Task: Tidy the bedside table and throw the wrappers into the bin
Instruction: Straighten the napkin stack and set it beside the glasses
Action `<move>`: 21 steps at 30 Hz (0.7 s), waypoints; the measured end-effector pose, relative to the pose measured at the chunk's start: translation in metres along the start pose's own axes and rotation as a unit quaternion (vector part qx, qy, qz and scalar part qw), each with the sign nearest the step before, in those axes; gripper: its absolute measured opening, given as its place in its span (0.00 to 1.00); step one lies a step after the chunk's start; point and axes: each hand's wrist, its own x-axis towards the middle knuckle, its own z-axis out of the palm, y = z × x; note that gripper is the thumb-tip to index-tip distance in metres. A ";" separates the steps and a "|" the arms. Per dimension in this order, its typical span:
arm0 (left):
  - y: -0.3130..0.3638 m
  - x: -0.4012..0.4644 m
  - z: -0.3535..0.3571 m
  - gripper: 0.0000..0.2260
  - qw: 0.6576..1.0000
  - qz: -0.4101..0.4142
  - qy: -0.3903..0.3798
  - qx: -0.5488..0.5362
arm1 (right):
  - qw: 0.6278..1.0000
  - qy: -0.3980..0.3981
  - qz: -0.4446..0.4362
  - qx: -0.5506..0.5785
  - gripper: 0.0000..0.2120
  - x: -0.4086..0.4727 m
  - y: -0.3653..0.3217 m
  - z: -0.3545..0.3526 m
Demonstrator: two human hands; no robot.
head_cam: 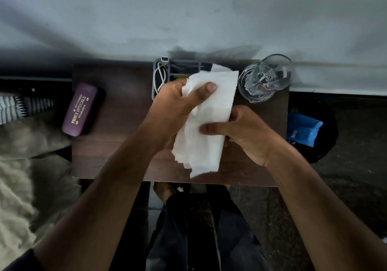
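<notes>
Case (80, 109) left, glass (267, 77) right, organizer (165, 75) perhaps between.

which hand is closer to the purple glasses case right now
Left. The left hand grips the white tissue over the table's middle, on the purple glasses case's side. The right hand holds the tissue's other edge, farther away, toward the glass.
</notes>
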 end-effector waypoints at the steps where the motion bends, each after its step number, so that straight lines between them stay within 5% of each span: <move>1: 0.005 0.003 0.000 0.11 1.000 0.013 -0.002 0.009 | 1.000 0.016 -0.017 0.015 0.12 0.003 -0.005 -0.001; 7: 0.018 0.013 -0.016 0.07 0.974 0.144 0.172 -0.029 | 0.951 0.227 -0.160 0.137 0.08 0.014 -0.021 -0.014; 15: -0.007 -0.015 0.033 0.16 0.994 0.090 0.037 0.047 | 0.881 0.376 -0.237 0.162 0.12 0.029 -0.013 0.015; 21: 0.007 0.010 0.028 0.15 0.996 0.000 0.035 -0.079 | 0.900 0.351 -0.225 0.127 0.16 0.037 -0.015 0.023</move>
